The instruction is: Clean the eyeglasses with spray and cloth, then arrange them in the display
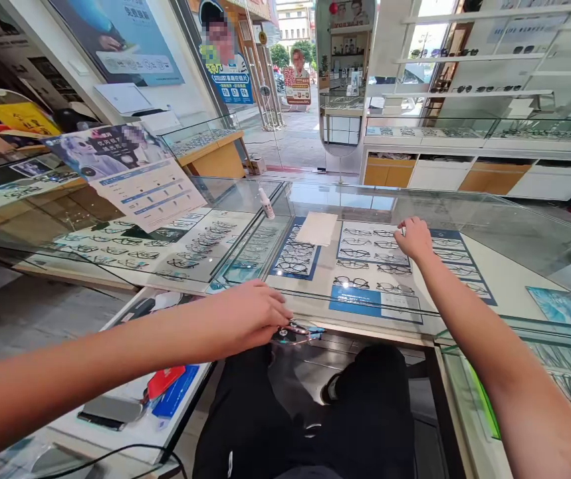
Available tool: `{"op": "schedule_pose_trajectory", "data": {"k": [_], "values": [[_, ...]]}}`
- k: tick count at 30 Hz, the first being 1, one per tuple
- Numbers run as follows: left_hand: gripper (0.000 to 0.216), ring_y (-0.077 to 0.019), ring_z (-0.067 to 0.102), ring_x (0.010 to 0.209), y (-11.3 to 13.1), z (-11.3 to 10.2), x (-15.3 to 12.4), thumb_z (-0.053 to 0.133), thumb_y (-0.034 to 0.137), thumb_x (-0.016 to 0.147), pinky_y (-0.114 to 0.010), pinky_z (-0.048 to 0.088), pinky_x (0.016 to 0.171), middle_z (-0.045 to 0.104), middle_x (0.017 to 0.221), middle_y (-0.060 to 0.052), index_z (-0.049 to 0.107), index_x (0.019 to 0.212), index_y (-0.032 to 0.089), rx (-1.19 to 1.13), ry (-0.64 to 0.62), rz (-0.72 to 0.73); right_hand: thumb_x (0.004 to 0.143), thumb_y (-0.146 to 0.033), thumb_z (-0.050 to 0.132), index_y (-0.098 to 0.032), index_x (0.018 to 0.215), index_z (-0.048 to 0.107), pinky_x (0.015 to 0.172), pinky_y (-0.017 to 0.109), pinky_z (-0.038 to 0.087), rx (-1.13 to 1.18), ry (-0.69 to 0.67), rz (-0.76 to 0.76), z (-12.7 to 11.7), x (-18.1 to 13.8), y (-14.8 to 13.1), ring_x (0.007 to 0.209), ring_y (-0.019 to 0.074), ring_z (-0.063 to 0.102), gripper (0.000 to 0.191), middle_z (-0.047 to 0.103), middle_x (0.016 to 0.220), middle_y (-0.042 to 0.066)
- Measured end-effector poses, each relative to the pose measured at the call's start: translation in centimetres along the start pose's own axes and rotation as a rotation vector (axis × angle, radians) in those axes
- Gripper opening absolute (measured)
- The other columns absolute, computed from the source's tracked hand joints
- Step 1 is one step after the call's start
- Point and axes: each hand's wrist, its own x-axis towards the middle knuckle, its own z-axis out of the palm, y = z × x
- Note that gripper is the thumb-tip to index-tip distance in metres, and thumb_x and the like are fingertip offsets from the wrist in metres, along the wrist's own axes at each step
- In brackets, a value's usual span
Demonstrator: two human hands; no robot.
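My left hand (258, 313) is closed on a pair of eyeglasses (298, 332), held low at the near edge of the glass display counter (315, 309). Its fingers cover part of the frame, and a lens shows below them. Farther off, my right hand (415, 238) is over the counter's glass top with its fingers curled in. A small pale bit shows at the fingertips, too small to name. Left of that hand, a cream cloth or paper sheet (318, 229) lies on the glass. Beyond the sheet stands a small white spray bottle (266, 203).
Rows of eyeglasses (352, 283) lie under the glass. A printed card (135, 176) stands on the left part of the counter. An oval mirror (345, 73) rises beyond it. A low side table (130, 372) at my left holds a red and a blue packet.
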Motion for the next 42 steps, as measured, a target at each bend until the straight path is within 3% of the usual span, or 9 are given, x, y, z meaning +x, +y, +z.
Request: {"op": "schedule_pose_trajectory", "data": {"k": [1, 3, 6, 11, 17, 23, 31, 38, 42], "values": [[0.018, -0.0311, 0.078, 0.113, 1.6, -0.5, 2.0, 0.071, 0.05, 0.089, -0.044, 0.06, 0.107, 0.085, 0.099, -0.006, 0.085, 0.084, 0.039, -0.049, -0.211, 0.115, 0.095, -0.034, 0.055, -0.019, 0.111, 0.067, 0.104, 0.053, 0.048, 0.025, 0.024, 0.02, -0.1, 0.0, 0.0, 0.12, 0.0405, 0.054, 0.024, 0.065, 0.13, 0.022], [0.026, -0.0291, 0.075, 0.126, 4.3, -0.9, 6.0, 0.061, 0.04, 0.098, -0.044, 0.052, 0.117, 0.086, 0.11, -0.006, 0.086, 0.092, 0.036, -0.056, -0.314, 0.173, 0.094, -0.032, 0.056, -0.019, 0.109, 0.065, 0.104, 0.054, 0.047, 0.065, 0.075, 0.081, -0.4, 0.0, -0.1, 0.121, 0.0407, 0.053, 0.022, 0.064, 0.131, 0.023], [0.025, -0.0292, 0.069, 0.135, 6.5, 0.4, 11.5, 0.061, 0.031, 0.1, -0.045, 0.046, 0.121, 0.085, 0.11, -0.007, 0.085, 0.095, 0.03, 0.049, -0.176, 0.184, 0.095, -0.03, 0.054, -0.02, 0.108, 0.062, 0.104, 0.053, 0.047, 0.08, 0.105, 0.172, -0.9, 0.0, -0.3, 0.122, 0.0402, 0.053, 0.018, 0.062, 0.135, 0.023], [0.027, -0.0334, 0.064, 0.137, 7.1, 5.8, 19.2, 0.06, 0.013, 0.101, -0.051, 0.04, 0.117, 0.084, 0.119, -0.013, 0.085, 0.094, 0.02, 0.36, -0.017, 0.239, 0.097, -0.027, 0.054, -0.022, 0.105, 0.059, 0.105, 0.051, 0.046, 0.093, 0.077, 0.191, -1.4, 0.0, -0.9, 0.123, 0.0394, 0.053, 0.011, 0.062, 0.134, 0.022], [0.034, -0.0382, 0.058, 0.139, 6.7, 9.9, 24.4, 0.055, 0.007, 0.102, -0.052, 0.04, 0.11, 0.079, 0.134, -0.018, 0.087, 0.112, 0.013, 0.581, 0.044, 0.233, 0.099, -0.026, 0.054, -0.022, 0.103, 0.055, 0.104, 0.049, 0.044, 0.088, 0.039, 0.181, -1.6, -0.1, -1.4, 0.123, 0.0373, 0.052, 0.006, 0.062, 0.135, 0.021], [0.036, -0.0409, 0.054, 0.146, 6.1, 11.5, 25.9, 0.057, 0.009, 0.103, -0.053, 0.038, 0.116, 0.074, 0.148, -0.02, 0.086, 0.122, 0.01, 0.638, 0.035, 0.229, 0.098, -0.026, 0.055, -0.022, 0.102, 0.056, 0.098, 0.046, 0.045, 0.076, 0.053, 0.185, -1.2, -0.1, -1.5, 0.119, 0.0357, 0.053, 0.006, 0.062, 0.133, 0.019], [0.033, -0.0415, 0.057, 0.143, 5.7, 12.7, 25.2, 0.06, 0.014, 0.102, -0.055, 0.037, 0.117, 0.073, 0.149, -0.022, 0.088, 0.118, 0.011, 0.605, 0.038, 0.271, 0.097, -0.026, 0.056, -0.022, 0.1, 0.058, 0.096, 0.047, 0.044, 0.074, 0.082, 0.18, -0.8, 0.0, -1.4, 0.118, 0.0361, 0.053, 0.005, 0.063, 0.13, 0.019], [0.039, -0.0436, 0.055, 0.149, 5.9, 12.7, 24.6, 0.051, 0.014, 0.107, -0.055, 0.04, 0.117, 0.068, 0.157, -0.021, 0.086, 0.123, 0.008, 0.612, 0.033, 0.271, 0.096, -0.027, 0.057, -0.022, 0.1, 0.06, 0.097, 0.048, 0.046, 0.06, 0.07, 0.173, -1.0, -0.1, -1.3, 0.119, 0.0369, 0.054, 0.007, 0.064, 0.131, 0.019], [0.035, -0.0449, 0.053, 0.151, 7.5, 10.5, 22.5, 0.056, 0.018, 0.105, -0.055, 0.043, 0.116, 0.064, 0.16, -0.025, 0.082, 0.124, 0.003, 0.531, 0.101, 0.264, 0.097, -0.027, 0.056, -0.021, 0.102, 0.063, 0.099, 0.049, 0.047, 0.049, 0.056, 0.18, -1.2, -0.1, -1.4, 0.121, 0.0378, 0.054, 0.01, 0.064, 0.132, 0.019]]}}
